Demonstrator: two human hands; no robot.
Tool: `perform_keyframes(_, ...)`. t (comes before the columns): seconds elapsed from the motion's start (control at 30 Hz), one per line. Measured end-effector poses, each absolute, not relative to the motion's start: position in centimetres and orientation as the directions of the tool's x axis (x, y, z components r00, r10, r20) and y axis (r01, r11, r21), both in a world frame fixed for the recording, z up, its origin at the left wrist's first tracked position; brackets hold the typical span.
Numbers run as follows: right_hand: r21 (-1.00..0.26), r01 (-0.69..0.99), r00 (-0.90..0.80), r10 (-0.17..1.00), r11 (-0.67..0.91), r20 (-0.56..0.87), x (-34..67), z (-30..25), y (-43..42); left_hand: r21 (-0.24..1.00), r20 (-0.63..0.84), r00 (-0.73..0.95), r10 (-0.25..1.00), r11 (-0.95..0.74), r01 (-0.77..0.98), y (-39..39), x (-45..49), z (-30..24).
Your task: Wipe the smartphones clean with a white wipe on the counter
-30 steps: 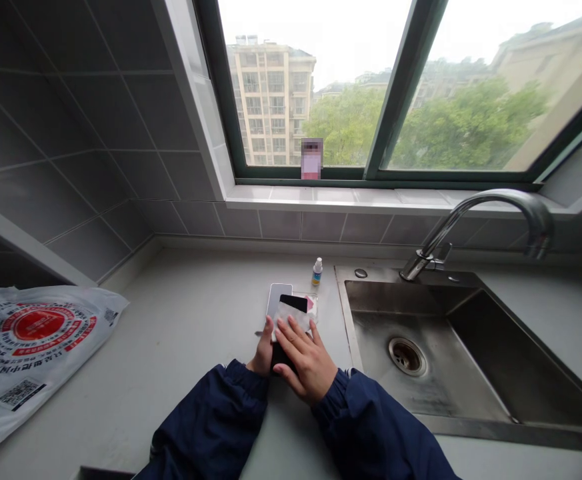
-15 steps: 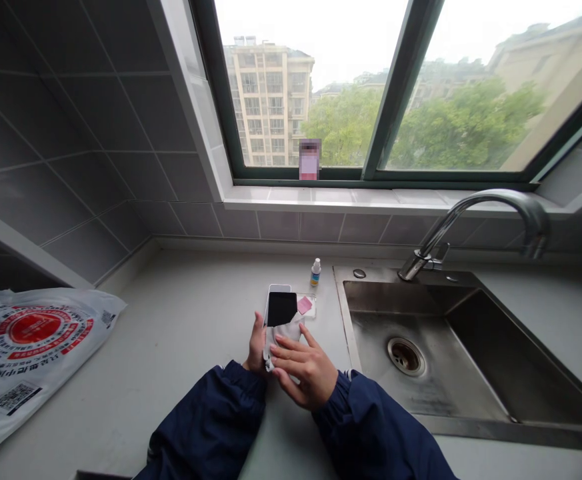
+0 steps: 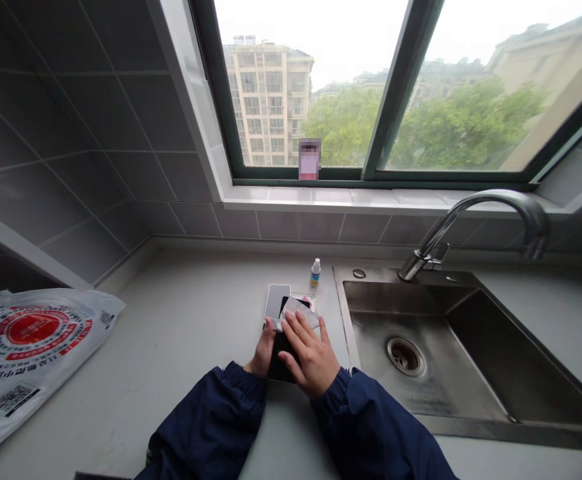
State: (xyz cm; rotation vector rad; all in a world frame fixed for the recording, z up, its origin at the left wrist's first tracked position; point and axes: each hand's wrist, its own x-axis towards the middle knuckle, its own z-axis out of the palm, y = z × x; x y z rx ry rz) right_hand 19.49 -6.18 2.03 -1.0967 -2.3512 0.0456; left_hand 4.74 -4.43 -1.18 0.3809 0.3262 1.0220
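My left hand grips the left edge of a phone with a black screen, thumb along its side. My right hand lies over the screen, fingers stretched out, pressing a light grey cloth against the upper part of the phone. The cloth and hand hide much of the screen. Just behind, on the counter, lies another flat, pale device with a light rim, partly covered. Beside it is a clear packet with something pink, also partly hidden. A small white-capped bottle stands upright farther back.
A steel sink with a curved faucet is on the right. On the left lies a white plastic bag with red print. The tiled wall and window sill bound the counter at the back.
My right hand and the cloth have slid up the phone, away from me, uncovering its lower screen and covering more of its upper part. My left hand keeps its grip.
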Motion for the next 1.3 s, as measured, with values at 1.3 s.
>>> perform_keyframes(1.3, -0.296, 0.709, -0.507, 0.754, 0.640, 0.416, 19.5, 1.4, -5.9, 0.581, 0.102, 0.460, 0.882, 0.322, -0.748, -4.4, 5.2, -1.9)
